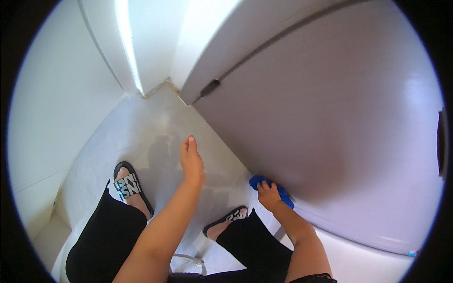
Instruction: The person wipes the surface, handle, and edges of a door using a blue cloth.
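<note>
My right hand (269, 194) presses a blue cloth (284, 195) against the bottom of a grey door (300, 116), low down by the floor. Some of the cloth is hidden under my fingers. My left hand (191, 159) hangs in the air above the tiled floor, left of the door, and holds nothing that I can see. Its fingers are held together and seen edge-on, so how far they are bent is unclear.
A dark hinge (210, 87) joins the door to its frame. White walls (63, 88) rise at the left. My feet, in black slide sandals (127, 185), stand apart on the grey floor (159, 123). A pale hose (191, 258) lies low, between my legs.
</note>
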Action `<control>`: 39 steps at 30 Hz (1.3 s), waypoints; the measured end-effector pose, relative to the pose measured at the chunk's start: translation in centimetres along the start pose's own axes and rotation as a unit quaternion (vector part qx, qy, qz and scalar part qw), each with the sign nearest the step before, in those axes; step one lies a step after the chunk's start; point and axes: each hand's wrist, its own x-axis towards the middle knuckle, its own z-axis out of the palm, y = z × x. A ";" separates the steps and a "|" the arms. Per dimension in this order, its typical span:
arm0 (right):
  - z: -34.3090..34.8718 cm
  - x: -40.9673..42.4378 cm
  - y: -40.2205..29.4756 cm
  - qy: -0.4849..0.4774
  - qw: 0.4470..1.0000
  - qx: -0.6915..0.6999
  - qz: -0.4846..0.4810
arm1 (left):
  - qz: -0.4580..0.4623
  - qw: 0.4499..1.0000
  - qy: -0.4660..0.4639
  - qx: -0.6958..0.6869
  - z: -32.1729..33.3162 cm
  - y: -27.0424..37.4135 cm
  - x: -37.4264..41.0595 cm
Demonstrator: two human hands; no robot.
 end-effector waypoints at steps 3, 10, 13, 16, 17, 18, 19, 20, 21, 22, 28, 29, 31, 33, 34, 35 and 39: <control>-2.4 -0.9 -2.5 0.147 0.916 0.282 0.245 | -0.023 1.000 -0.005 0.006 1.5 -2.3 -0.6; 0.0 0.0 -6.2 0.348 -0.176 0.856 0.340 | -0.142 0.989 -0.033 0.015 4.3 -6.2 -1.8; -0.3 0.0 -7.0 0.413 -0.281 0.824 0.267 | -0.180 0.974 -0.092 0.101 4.3 -6.9 -2.3; 2.2 0.4 -6.1 0.430 -0.302 0.807 0.269 | -0.199 0.966 -0.114 0.115 3.1 -9.1 -1.9; 4.5 1.1 -5.9 0.429 -0.299 0.805 0.280 | -0.204 0.965 -0.118 0.116 2.7 -9.3 -1.9; 6.4 2.4 -5.0 0.443 -0.260 0.827 0.229 | -0.211 0.963 -0.121 0.116 2.3 -9.4 -1.9; 7.1 4.3 -4.6 0.446 -0.258 0.830 0.214 | -0.213 0.963 -0.120 0.114 2.0 -9.2 -1.5; 7.1 6.8 -4.3 0.450 -0.270 0.825 0.208 | -0.200 0.967 -0.114 0.111 1.8 -9.1 -1.0; 6.6 9.2 -4.3 0.451 -0.290 0.817 0.210 | -0.189 0.970 -0.108 0.106 1.6 -9.2 -0.6; 5.7 11.6 -4.4 0.445 -0.307 0.815 0.207 | -0.175 0.974 -0.101 0.100 1.5 -9.1 -0.3; -3.4 19.8 -5.2 0.352 -0.353 0.850 0.168 | -0.133 0.985 -0.107 0.018 3.6 -5.9 0.4; -5.8 20.8 -5.1 0.334 -0.352 0.859 0.161 | -0.107 0.991 -0.083 0.011 3.7 -5.6 0.5; -11.6 21.5 -4.1 0.298 -0.340 0.882 0.134 | -0.049 0.998 -0.032 -0.007 3.6 -4.7 1.3; -14.7 23.1 -3.5 0.266 -0.344 0.894 0.110 | -0.006 0.999 0.011 -0.039 2.4 -3.9 2.9; -15.6 24.3 -3.3 0.251 -0.344 0.899 0.097 | 0.005 0.998 0.030 -0.050 1.9 -3.3 3.4; -16.4 25.6 -3.4 0.245 -0.354 0.898 0.093 | 0.015 0.997 0.048 -0.062 1.5 -2.6 3.8; -18.7 30.8 -3.6 0.219 -0.381 0.898 0.020 | 0.020 0.992 0.082 -0.089 0.2 -1.0 4.9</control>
